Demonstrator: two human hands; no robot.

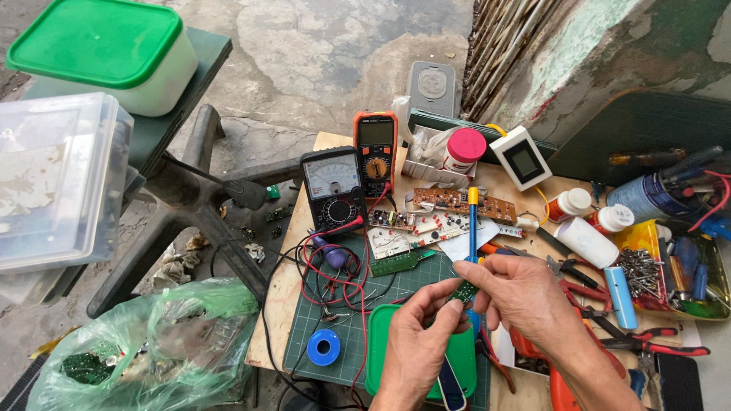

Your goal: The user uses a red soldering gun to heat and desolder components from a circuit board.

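Both hands meet over the green cutting mat [335, 320], pinching one small green circuit board [463, 291] between them: the left hand [417, 342] grips its lower end with thumb and fingertips, the right hand [525, 293] clamps the upper end. The work looks to be at the inspection stage, the board held up for a close look; its components are too small to make out. Any next move calls for a steady grip by the edges. Just behind the hands stands a blue and yellow pen-like tool [472, 224], with larger circuit boards [463, 204], an analogue meter [333, 186] and an orange digital multimeter [376, 152] further back on the counter [278, 304].
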